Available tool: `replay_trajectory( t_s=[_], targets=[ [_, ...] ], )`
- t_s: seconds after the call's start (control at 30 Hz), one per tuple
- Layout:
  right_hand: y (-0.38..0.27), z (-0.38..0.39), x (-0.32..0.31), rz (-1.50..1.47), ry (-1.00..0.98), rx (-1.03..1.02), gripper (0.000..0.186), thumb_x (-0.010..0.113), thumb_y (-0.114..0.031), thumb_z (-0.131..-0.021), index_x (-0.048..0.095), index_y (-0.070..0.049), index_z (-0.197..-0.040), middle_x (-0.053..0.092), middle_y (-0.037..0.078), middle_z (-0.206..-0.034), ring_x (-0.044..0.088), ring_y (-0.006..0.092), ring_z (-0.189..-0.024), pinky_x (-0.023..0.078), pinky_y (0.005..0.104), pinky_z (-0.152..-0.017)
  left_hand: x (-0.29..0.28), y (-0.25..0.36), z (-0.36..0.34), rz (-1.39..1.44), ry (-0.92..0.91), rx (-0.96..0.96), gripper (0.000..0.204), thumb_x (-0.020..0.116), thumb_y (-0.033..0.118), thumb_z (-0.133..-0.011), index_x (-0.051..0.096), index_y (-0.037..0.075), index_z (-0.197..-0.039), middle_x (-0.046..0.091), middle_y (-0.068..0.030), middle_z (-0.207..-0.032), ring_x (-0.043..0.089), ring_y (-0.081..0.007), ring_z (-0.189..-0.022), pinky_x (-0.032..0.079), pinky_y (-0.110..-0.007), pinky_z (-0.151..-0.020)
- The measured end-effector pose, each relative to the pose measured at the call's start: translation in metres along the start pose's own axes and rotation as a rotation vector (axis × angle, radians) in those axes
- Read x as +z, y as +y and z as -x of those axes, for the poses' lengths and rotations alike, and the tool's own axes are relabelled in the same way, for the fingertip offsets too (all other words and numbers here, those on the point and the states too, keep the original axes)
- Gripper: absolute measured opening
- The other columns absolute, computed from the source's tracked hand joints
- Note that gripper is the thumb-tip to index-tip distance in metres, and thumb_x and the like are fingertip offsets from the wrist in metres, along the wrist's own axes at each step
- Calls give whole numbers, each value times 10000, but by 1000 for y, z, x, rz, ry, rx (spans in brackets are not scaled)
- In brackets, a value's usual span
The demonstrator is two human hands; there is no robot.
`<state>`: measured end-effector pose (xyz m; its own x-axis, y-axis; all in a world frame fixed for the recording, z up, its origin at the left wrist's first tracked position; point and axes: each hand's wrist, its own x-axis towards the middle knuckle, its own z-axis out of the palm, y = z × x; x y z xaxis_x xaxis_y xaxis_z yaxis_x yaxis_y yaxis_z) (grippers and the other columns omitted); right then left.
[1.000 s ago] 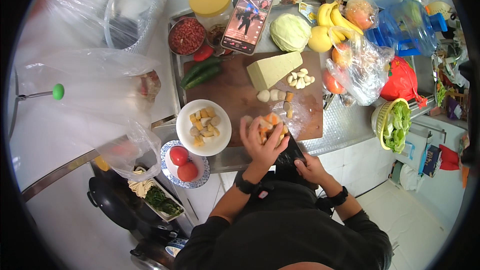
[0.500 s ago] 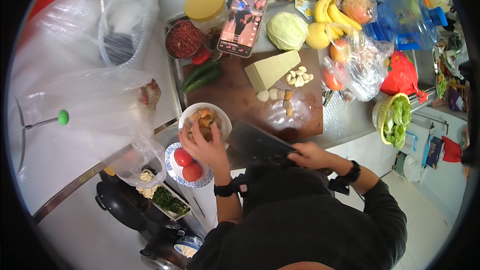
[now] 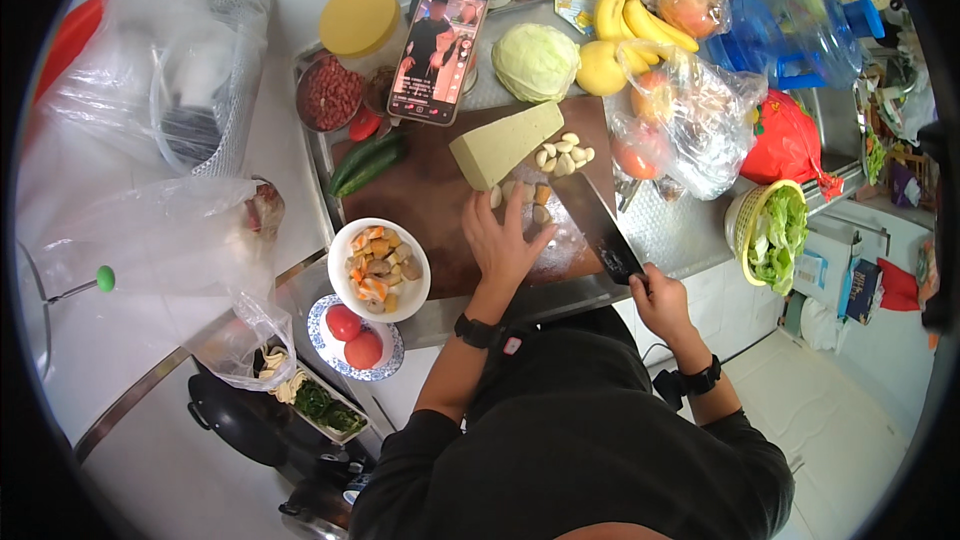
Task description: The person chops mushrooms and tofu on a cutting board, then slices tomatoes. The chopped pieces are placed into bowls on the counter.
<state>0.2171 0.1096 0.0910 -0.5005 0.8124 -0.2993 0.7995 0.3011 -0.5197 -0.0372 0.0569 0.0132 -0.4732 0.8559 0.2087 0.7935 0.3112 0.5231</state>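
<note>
My left hand point(image 3: 503, 240) has its fingers spread on the brown cutting board point(image 3: 410, 190), fingertips at small pale and tan round pieces point(image 3: 540, 202). My right hand point(image 3: 660, 305) grips the handle of a dark cleaver point(image 3: 595, 225), whose blade angles over the board beside those pieces. Peeled garlic cloves point(image 3: 565, 153) lie above the blade, next to a pale green wedge block point(image 3: 505, 143). Two cucumbers point(image 3: 365, 165) rest at the board's left. A white bowl point(image 3: 338, 265) holds orange, yellow and tan chunks point(image 3: 385, 280). Below it sits a patterned plate with two tomatoes point(image 3: 362, 348).
A phone point(image 3: 435, 55), red-pieces bowl point(image 3: 330, 95) and cabbage point(image 3: 535, 62) line the back. Bananas point(image 3: 630, 20), bagged fruit point(image 3: 700, 130), a blue jug point(image 3: 800, 30), red bag point(image 3: 785, 140) and lettuce basket point(image 3: 770, 235) are right; plastic bags point(image 3: 150, 230) left.
My left hand moved from holding chunks, down into the bowl, then right onto the board. The bowl has more orange chunks. My right hand and the cleaver moved up over the board.
</note>
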Motion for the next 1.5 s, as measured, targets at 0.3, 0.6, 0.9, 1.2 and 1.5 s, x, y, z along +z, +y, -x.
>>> replay_trajectory(
  t_s=[0.3, 0.6, 0.9, 1.2, 1.5],
  targets=[
    [-1, -31, 11, -208, -133, 25, 191, 618, -189, -895, 559, -8, -887, 631, 166, -661, 624, 357, -582, 486, 407, -528, 9, 5, -6, -22, 3, 1, 714, 797, 418, -639, 573, 137, -1256, 478, -146, -1272, 389, -411, -1154, 354, -539, -989],
    [6, -38, 51, -638, -479, 289, 234, 582, -218, -950, 572, 1, -1033, 586, 29, -660, 554, 118, -548, 461, 284, -527, 14, 20, 10, 106, 60, -62, 517, 722, 283, -792, 564, 87, -1243, 462, -184, -1282, 366, -448, -1217, 357, -541, -1006],
    [-37, -18, 40, -566, -625, 101, 207, 593, -198, -937, 561, -6, -1007, 595, 84, -641, 566, 194, -517, 463, 329, -510, -24, 27, 29, 183, 272, -12, 309, 734, 179, -766, 662, 90, -1054, 473, -142, -1276, 337, -416, -1257, 304, -526, -1040],
    [-117, -26, 47, -628, -686, -242, 179, 594, -160, -933, 570, -4, -1017, 615, 157, -689, 587, 225, -564, 462, 345, -550, -127, -28, 24, -116, 550, -198, 244, 696, 139, -792, 650, 84, -1025, 548, -125, -1170, 433, -369, -1209, 327, -498, -1021],
    [-46, -15, -15, -170, -216, -238, 200, 642, -220, -894, 585, -32, -930, 592, 128, -636, 586, 245, -509, 469, 371, -488, -159, -73, 55, -33, 449, -330, 322, 625, 180, -875, 581, 55, -1168, 551, -162, -1179, 481, -373, -1158, 362, -500, -984]
  ],
)
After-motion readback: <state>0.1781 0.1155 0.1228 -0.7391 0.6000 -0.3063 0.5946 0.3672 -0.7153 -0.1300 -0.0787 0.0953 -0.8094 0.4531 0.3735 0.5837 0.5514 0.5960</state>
